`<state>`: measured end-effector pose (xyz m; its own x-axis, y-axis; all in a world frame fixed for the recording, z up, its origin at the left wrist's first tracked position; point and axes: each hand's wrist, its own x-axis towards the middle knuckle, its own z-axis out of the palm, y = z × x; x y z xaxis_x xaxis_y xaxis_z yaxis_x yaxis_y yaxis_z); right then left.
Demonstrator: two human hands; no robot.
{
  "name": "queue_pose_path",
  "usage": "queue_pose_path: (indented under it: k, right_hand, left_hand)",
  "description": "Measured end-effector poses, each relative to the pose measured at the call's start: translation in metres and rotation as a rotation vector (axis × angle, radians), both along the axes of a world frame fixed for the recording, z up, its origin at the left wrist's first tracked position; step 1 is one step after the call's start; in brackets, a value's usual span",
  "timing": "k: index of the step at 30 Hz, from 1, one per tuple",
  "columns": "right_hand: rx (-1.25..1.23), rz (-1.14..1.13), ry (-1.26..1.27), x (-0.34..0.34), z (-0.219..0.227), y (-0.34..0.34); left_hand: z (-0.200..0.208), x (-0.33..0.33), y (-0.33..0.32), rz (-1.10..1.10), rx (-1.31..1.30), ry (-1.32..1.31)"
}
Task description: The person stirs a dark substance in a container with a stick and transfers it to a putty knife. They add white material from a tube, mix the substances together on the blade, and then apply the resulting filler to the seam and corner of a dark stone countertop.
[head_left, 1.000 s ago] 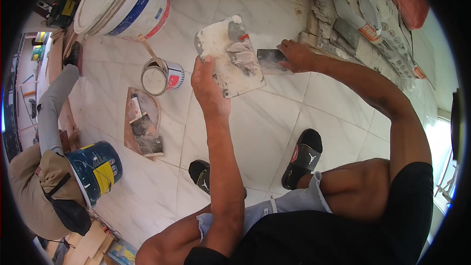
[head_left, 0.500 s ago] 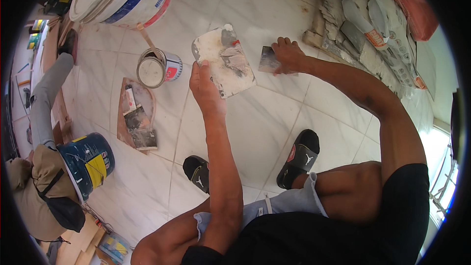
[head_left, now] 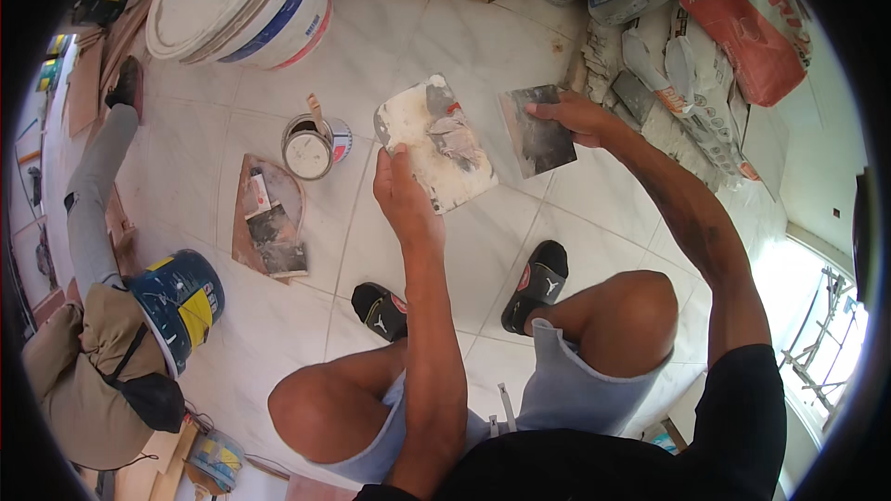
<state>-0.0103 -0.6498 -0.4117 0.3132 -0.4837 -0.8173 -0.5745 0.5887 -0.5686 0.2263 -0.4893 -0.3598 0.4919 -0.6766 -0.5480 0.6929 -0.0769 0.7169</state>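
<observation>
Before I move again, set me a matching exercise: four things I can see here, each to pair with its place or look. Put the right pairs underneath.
Things:
1. White board
2. Dark plate
3. Red bag
4. Big bucket

Place or look:
A. In the right hand
B. White, with a blue band around it
C. In the left hand
D. Near the picture's upper right edge

Right pairs: 1-C, 2-A, 3-D, 4-B.
</observation>
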Motion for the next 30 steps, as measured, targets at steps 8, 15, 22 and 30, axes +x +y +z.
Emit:
queue_pose_path:
  k: [8, 15, 22, 30]
  right_hand:
    - [0.284, -0.353, -0.670, 0.020, 0.254, 0.083]
    - [0.456, -0.181, -0.602, 0.059, 0.454, 0.228]
    - [0.342, 0.018, -0.585, 0.174, 0.586, 0.364]
    - [0.263, 0.295, -0.577, 0.307, 0.639, 0.518]
  left_hand:
    - [0.236, 0.041, 0.115, 0.120, 0.063, -0.071]
    - [0.433, 0.049, 0.319, 0.032, 0.214, -0.294]
    - [0.540, 0.080, 0.480, 0.642, -0.021, -0.162]
    - [0.597, 0.147, 0.674, 0.936, -0.035, -0.236]
